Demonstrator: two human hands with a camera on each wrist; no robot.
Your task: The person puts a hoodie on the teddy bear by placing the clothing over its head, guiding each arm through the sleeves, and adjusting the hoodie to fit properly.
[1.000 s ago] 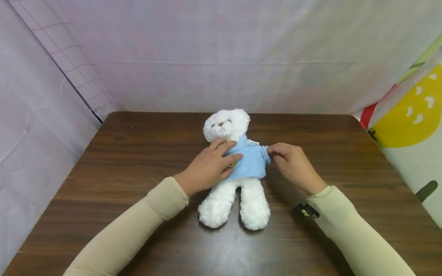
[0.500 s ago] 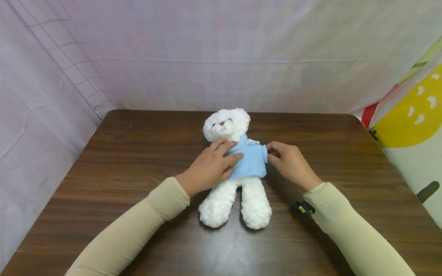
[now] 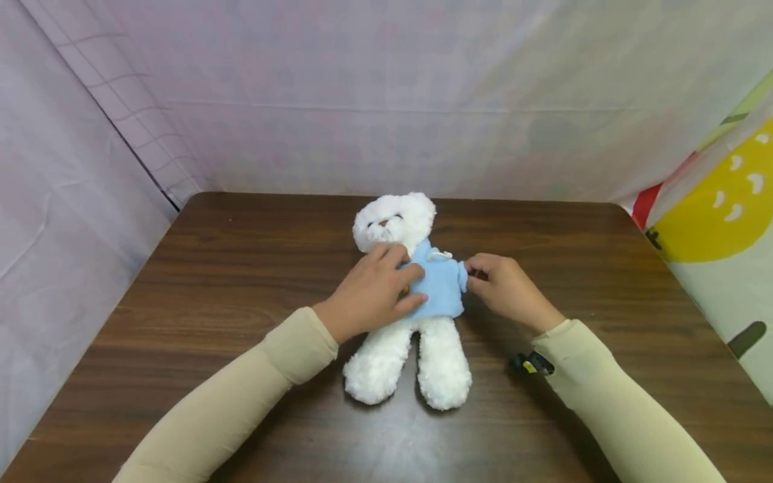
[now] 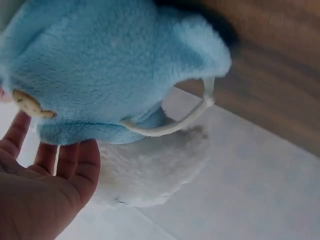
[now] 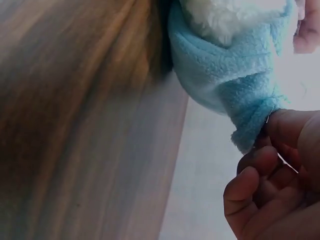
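A white plush teddy bear [image 3: 443,365] in a light blue hoodie [image 3: 437,288] lies on its back, feet toward me. My left hand [image 3: 368,292] grips its body on the left side, thumb and forefinger across the chest, and hides the arm there. In the left wrist view several fingers [image 4: 86,172] tuck against the blue cloth beside a tan button [image 4: 29,103]. My right hand [image 3: 510,288] pinches the cuff of the sleeve [image 3: 463,276] on the right. The right wrist view shows the bunched cuff [image 5: 246,134] between thumb and fingertips.
A dark wood-grain table [image 3: 241,268] bears the bear. Pale cloth [image 3: 374,100] hangs behind its far edge and along the left side. A patterned cloth with a yellow shape [image 3: 718,208] hangs at the right. A black strap piece [image 3: 531,364] sits at my right cuff.
The bear has shifted slightly toward me. My right hand has moved a little left with the sleeve, and its fingers have changed their hold. My left thumb has slid across the hoodie.
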